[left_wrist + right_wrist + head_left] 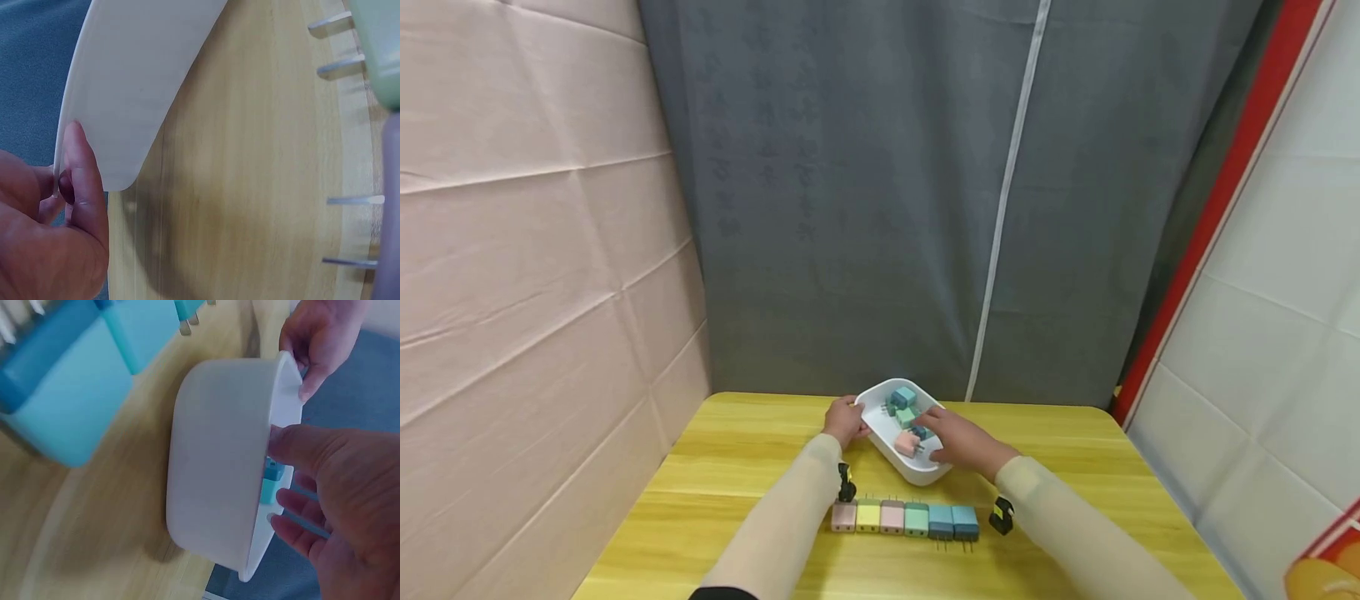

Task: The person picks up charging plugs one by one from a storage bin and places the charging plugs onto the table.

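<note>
My left hand [845, 421] pinches the rim of a white plastic tub [919, 478] at its far left side. In the left wrist view, the thumb and fingers lie on either side of the tub wall [134, 81]. Loose inside are several plug adapters with metal prongs, among them a blue one [903, 397], a green one [906, 417] and a pink one [907, 443]. Over the tub's right side, my right hand [966, 442] reaches in with fingers spread. Its thumb is at the rim in the right wrist view, the fingers close to a teal adapter [269, 491].
In front of the tub, a row of pastel adapters runs across the yellow wooden table [745, 467]: pink [843, 517], yellow [868, 517], pink, green [916, 521] and two blue [966, 525]. A grey curtain [850, 250] hangs behind the table, with pale walls at both sides.
</note>
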`<state>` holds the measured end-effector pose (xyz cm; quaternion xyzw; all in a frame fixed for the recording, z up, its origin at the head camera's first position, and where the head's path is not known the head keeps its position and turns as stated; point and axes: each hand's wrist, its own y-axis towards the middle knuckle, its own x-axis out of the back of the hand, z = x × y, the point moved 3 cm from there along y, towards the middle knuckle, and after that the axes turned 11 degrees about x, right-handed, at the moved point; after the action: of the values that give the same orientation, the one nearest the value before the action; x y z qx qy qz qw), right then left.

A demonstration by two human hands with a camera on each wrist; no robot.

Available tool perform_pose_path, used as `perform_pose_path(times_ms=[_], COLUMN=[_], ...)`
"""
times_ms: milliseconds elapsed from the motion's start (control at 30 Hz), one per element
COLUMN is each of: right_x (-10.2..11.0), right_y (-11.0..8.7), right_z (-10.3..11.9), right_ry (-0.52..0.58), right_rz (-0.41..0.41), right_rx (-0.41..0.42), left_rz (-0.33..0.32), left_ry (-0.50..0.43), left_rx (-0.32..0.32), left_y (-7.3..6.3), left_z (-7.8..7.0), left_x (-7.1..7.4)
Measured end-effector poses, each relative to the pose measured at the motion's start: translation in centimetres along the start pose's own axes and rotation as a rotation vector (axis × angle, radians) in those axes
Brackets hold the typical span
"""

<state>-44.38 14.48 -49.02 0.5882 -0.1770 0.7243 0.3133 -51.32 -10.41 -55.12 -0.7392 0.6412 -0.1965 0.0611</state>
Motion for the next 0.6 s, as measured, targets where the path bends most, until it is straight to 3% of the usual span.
perform_pose_path(times_ms=[167,600], right_x=[-0.7,-3.4], right_y=[1.8,5.1], right_z=[-0.1,0.0], right_ry=[-0.055,-0.190], right_rz=[0.043,0.146], right_rx=[0.072,0.127], left_rz=[-0.011,0.011], left_ry=[0.008,-0.006], left_rx=[0.011,-0.006], left_y=[-0.1,0.3], left_z=[-0.2,0.1], left_x=[0.0,0.0])
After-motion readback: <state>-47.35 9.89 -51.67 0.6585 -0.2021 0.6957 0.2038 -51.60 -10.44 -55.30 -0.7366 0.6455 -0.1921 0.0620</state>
